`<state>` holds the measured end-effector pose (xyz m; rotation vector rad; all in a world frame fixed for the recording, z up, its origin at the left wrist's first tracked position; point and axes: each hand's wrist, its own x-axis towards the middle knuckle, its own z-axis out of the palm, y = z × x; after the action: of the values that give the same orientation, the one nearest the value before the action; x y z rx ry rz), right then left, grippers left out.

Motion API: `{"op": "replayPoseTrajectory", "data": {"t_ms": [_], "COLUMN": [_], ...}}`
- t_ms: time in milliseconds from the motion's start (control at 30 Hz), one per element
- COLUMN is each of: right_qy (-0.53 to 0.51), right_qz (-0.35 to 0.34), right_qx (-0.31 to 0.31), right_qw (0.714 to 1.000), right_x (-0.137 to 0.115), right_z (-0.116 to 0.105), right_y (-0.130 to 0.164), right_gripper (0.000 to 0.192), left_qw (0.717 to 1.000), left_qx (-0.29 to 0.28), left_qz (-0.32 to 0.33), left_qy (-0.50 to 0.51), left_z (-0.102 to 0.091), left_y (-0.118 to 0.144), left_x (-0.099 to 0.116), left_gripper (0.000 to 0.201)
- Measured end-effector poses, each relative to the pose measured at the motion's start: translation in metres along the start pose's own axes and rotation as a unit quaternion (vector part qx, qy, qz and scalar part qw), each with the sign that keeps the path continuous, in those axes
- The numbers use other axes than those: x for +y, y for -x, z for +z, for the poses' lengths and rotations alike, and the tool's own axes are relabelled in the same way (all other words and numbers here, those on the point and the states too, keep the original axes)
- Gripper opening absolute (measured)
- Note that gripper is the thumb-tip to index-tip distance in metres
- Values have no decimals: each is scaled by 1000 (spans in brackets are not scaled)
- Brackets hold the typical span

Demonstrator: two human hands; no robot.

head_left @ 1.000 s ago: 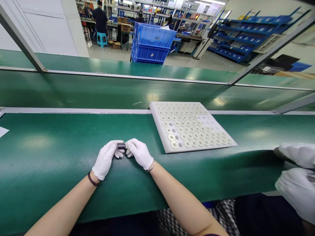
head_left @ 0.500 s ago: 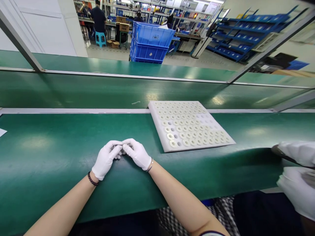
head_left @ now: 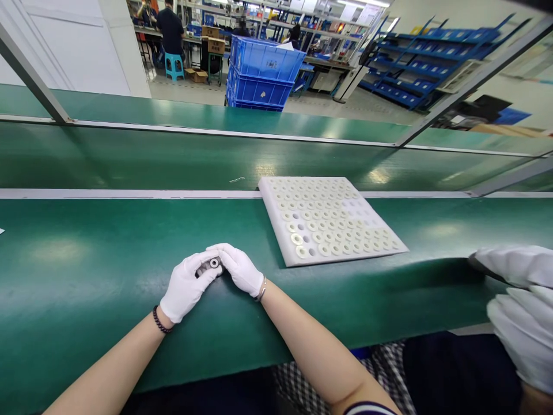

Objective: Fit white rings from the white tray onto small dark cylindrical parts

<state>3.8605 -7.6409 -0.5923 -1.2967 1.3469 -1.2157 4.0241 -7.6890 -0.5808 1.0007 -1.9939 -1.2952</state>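
My left hand, in a white glove, is closed round a small dark-grey metal part. A pale ring with a dark centre shows on the end of that part. My right hand, gloved too, has its fingers bent together against the part's far side and right end. Both hands meet just above the green work surface. Right of them lies a white foam tray with rows of pale washer-like rings; some of its holes hold no ring.
At the right edge, a co-worker's gloved hands hold a dark item, partly hidden. A pale rail runs behind the work surface, with a slanted metal post at left. Blue crates stand stacked beyond the bench.
My fingers have parted from a fingertip pinch, and the grey part with its ring now shows between my hands. The co-worker's hands have shifted slightly. The view has moved a little.
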Motion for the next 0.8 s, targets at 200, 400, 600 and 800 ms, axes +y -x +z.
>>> {"op": "replayPoseTrajectory", "data": {"t_ms": [200,400,600,800], "right_qy": [-148,-50,212,322], "right_qz": [40,-27,-73,19], "right_qx": [-21,129,444,488], "right_qw": [988,990,868,811], "right_x": [2,-11,-19,15], "right_z": [9,-9,-113,-181], "right_y": [5,0,7,9], "right_gripper": [43,40,42,39], "left_qw": [994,995,993,991], "left_qx": [71,1,-22,-47], "left_qz": [9,-3,-10,11], "left_qy": [-79,-99,-112,-122], "left_z": [-6,-7,-7,-4], "left_y": [1,-4,-6,-6], "left_x": [0,-3,-7,-6], "left_gripper": [34,40,44,43]}}
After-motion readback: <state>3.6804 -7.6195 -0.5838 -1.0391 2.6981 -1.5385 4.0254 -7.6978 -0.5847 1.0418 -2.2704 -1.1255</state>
